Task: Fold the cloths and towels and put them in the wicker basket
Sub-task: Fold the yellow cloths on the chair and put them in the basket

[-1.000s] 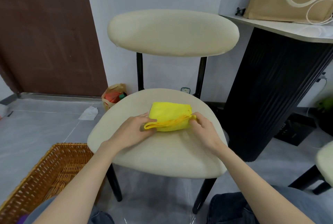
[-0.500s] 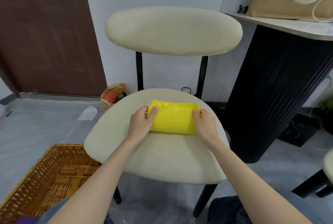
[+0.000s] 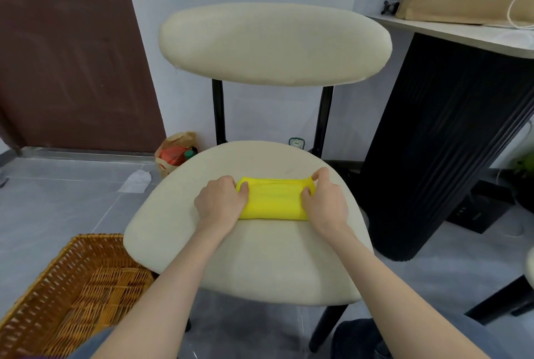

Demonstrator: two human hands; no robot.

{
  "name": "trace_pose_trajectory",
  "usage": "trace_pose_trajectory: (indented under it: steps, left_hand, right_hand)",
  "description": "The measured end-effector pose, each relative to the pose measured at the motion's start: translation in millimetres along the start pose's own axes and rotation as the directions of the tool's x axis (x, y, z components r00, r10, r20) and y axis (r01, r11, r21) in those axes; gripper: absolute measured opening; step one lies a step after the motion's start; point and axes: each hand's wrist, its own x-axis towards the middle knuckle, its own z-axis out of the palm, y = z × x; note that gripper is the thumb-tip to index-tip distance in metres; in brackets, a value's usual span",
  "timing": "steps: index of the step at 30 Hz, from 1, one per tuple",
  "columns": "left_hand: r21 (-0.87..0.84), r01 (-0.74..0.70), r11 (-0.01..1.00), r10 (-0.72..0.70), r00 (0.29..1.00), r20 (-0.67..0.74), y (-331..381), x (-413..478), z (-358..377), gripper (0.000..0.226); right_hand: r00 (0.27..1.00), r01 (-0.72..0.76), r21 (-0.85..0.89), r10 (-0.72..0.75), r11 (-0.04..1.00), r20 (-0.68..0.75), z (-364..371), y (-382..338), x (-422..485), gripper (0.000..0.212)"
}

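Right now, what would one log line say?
step: folding | yellow cloth: folded, on chair seat | left hand: grips its left end | right hand: grips its right end | wicker basket: on floor

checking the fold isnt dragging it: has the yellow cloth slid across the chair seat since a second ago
No. The yellow cloth stays at the middle of the chair seat; only its far edge has drawn toward the seat's front.
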Motion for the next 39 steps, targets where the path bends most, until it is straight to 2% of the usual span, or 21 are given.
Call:
trace_pose_trajectory:
  steps: [2, 3, 5, 6, 7, 9, 12, 15, 17, 19, 21, 26, 28, 30, 32, 35, 37, 39]
  left_hand:
    - [0.033, -0.019, 0.999, 0.021, 0.998, -0.053, 1, -3, -4, 0.034]
    - [0.013, -0.082, 0.997, 0.083, 0.990, -0.112, 1, -5, -6, 0.029]
    - [-0.078, -0.344, 0.936, 0.321, 0.922, -0.219, -1, -5, -7, 0.019]
    - [-0.110, -0.475, 0.873, 0.446, 0.870, -0.212, -3, -5, -7, 0.023]
    - [-0.136, -0.566, 0.813, 0.543, 0.822, -0.174, -6, -3, -7, 0.030]
    - [-0.155, -0.638, 0.754, 0.635, 0.769, -0.072, -12, -2, -9, 0.039]
    - [-0.140, -0.620, 0.772, 0.634, 0.764, 0.116, -24, -6, -16, 0.045]
    - [-0.137, -0.579, 0.804, 0.593, 0.757, 0.276, -34, -13, -23, 0.046]
    - [-0.095, -0.567, 0.818, 0.561, 0.750, 0.350, -37, -19, -26, 0.059]
    - [-0.102, -0.561, 0.821, 0.557, 0.752, 0.353, -39, -23, -27, 0.066]
    - [-0.146, -0.561, 0.814, 0.578, 0.760, 0.298, -38, -24, -26, 0.063]
    - [-0.161, -0.560, 0.813, 0.583, 0.780, 0.228, -35, -24, -25, 0.058]
    - [-0.178, -0.560, 0.809, 0.587, 0.783, 0.206, -35, -21, -26, 0.055]
    - [-0.276, -0.487, 0.828, 0.542, 0.822, 0.176, -36, -17, -27, 0.045]
    - [-0.464, -0.315, 0.828, 0.425, 0.892, 0.152, -34, -16, -32, 0.029]
    - [-0.694, -0.071, 0.716, 0.235, 0.961, 0.144, -19, -16, -46, 0.017]
    - [-0.750, 0.059, 0.659, 0.121, 0.976, 0.183, -12, -15, -50, 0.026]
    - [-0.752, 0.184, 0.634, 0.025, 0.966, 0.257, -9, -16, -51, 0.028]
  right_hand:
    - [0.997, 0.037, -0.033, -0.039, 0.999, -0.064, 2, 0, 0, 0.034]
    - [0.989, 0.068, -0.084, -0.078, 0.994, -0.125, 2, 0, 0, 0.039]
    - [0.934, 0.218, -0.241, -0.274, 0.946, -0.229, 3, -1, 2, 0.048]
    - [0.883, 0.329, -0.286, -0.401, 0.900, -0.245, 2, 0, 2, 0.049]
    - [0.831, 0.446, -0.308, -0.517, 0.840, -0.208, 2, 2, 3, 0.047]
    - [0.758, 0.623, -0.275, -0.652, 0.732, -0.018, 0, 8, 1, 0.040]
    - [0.744, 0.665, -0.155, -0.630, 0.730, 0.225, -7, 21, -5, 0.045]
    - [0.754, 0.618, -0.141, -0.532, 0.774, 0.386, -14, 29, -10, 0.056]
    - [0.746, 0.599, -0.143, -0.484, 0.788, 0.458, -17, 32, -13, 0.061]
    - [0.751, 0.569, -0.139, -0.444, 0.811, 0.488, -20, 33, -15, 0.075]
    - [0.761, 0.537, -0.127, -0.414, 0.834, 0.500, -21, 32, -15, 0.081]
    - [0.828, 0.455, -0.066, -0.394, 0.888, 0.400, -20, 28, -12, 0.062]
    - [0.833, 0.443, -0.030, -0.399, 0.896, 0.383, -18, 27, -11, 0.057]
    - [0.857, 0.403, 0.057, -0.398, 0.913, 0.328, -19, 24, -9, 0.049]
    - [0.917, 0.295, 0.206, -0.337, 0.933, 0.212, -24, 17, -7, 0.034]
    - [0.968, 0.163, 0.425, -0.228, 0.890, 0.108, -33, 3, -4, 0.012]
    - [0.976, 0.081, 0.564, -0.180, 0.822, 0.122, -36, -3, -3, 0.018]
    - [0.978, -0.020, 0.600, -0.110, 0.799, 0.179, -35, -7, -3, 0.023]
